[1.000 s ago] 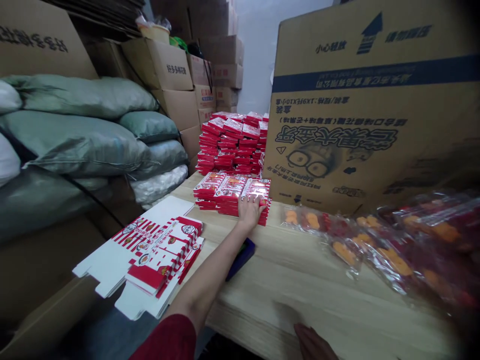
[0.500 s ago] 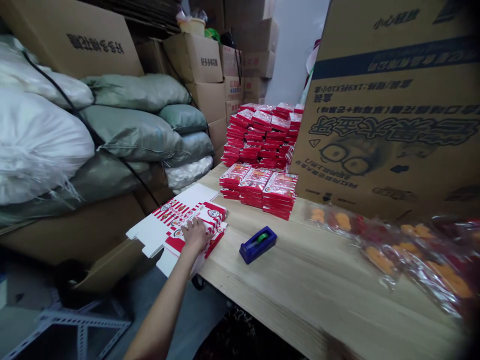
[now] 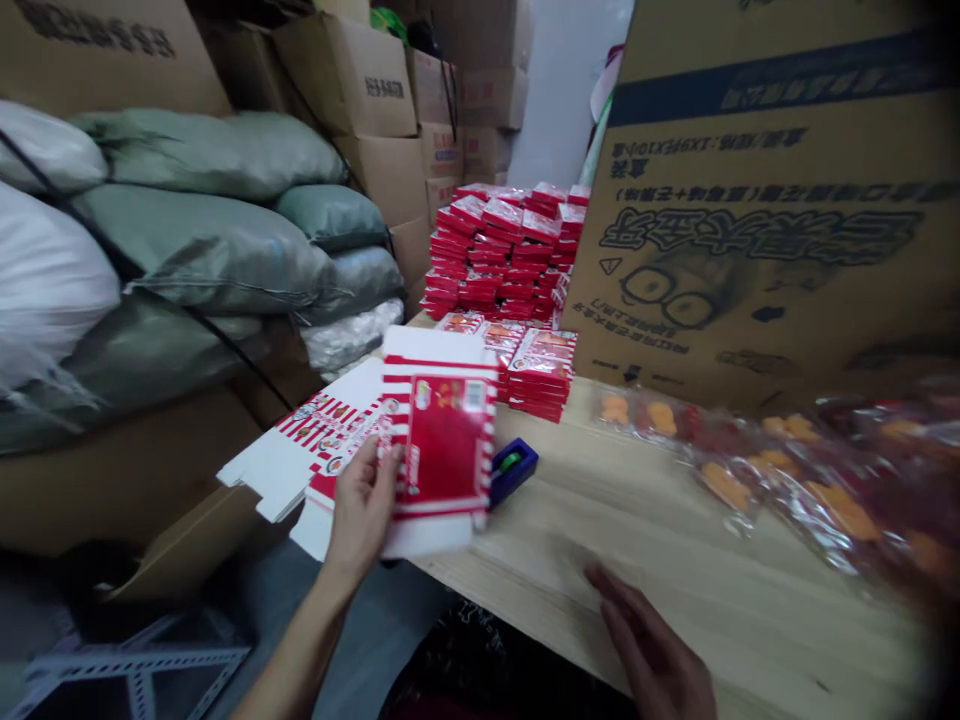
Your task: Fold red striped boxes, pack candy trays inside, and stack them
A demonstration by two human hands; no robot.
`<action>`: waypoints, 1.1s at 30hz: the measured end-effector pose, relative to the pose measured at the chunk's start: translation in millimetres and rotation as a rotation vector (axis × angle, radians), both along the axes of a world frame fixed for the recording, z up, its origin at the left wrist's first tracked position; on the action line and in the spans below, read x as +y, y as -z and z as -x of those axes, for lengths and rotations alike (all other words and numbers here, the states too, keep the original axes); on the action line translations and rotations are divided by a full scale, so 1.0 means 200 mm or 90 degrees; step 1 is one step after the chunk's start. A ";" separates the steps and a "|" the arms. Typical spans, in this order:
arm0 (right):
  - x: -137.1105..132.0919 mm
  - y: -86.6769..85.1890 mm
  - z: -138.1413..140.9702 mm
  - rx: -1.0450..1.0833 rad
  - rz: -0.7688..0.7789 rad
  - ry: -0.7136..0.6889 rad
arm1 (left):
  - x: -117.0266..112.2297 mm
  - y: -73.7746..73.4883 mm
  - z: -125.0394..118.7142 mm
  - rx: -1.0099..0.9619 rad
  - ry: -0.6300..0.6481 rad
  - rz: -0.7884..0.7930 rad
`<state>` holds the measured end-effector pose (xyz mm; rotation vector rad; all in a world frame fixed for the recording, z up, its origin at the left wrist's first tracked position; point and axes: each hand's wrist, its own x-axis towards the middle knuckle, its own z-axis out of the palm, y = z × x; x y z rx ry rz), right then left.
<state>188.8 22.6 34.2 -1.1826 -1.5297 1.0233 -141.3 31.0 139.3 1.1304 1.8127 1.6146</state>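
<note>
My left hand [image 3: 362, 508] grips a flat red-and-white carton blank [image 3: 442, 445] by its left edge and holds it up above the table's near left corner. Under it lies a pile of more flat carton blanks [image 3: 300, 450] hanging over the table edge. My right hand [image 3: 652, 650] rests on the wooden table [image 3: 600, 530] near the front edge, fingers stretched forward and holding nothing. A blue tape dispenser [image 3: 514, 470] sits just behind the lifted blank.
Stacks of filled red boxes [image 3: 536, 365] stand further back, with a taller pile [image 3: 502, 255] behind. A big brown cardboard box [image 3: 772, 200] rises at the right. Clear bags of orange and red snacks [image 3: 795, 470] cover the right side. Sacks [image 3: 202, 260] and cartons fill the left.
My left hand went from the red box stack to the flat blank pile and has now lifted one blank. My right hand has come forward onto the table.
</note>
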 end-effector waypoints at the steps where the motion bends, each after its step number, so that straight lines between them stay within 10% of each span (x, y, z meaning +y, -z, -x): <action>1: 0.01 -0.04 0.03 0.062 0.074 -0.015 | -0.02 0.02 -0.10 -0.147 0.094 0.017; 5: 0.02 -0.13 0.14 0.278 0.258 -0.078 | -0.06 0.16 -0.44 -0.287 0.283 0.121; 11: -0.06 -0.07 0.05 0.228 0.318 0.012 | 0.04 0.19 -0.53 0.378 0.260 -0.056; 15: -0.12 -0.06 -0.02 0.202 0.322 0.063 | 0.11 0.17 -0.55 0.534 0.346 -0.054; 23: -0.13 -0.11 0.01 0.283 0.333 0.129 | 0.04 0.15 -0.64 0.337 0.471 -0.042; 29: -0.12 -0.11 -0.02 0.350 0.435 0.217 | -0.11 0.32 -0.69 0.071 0.309 0.027; 33: -0.14 -0.04 -0.04 0.413 0.483 0.227 | -0.20 0.35 -0.74 -0.135 0.449 0.156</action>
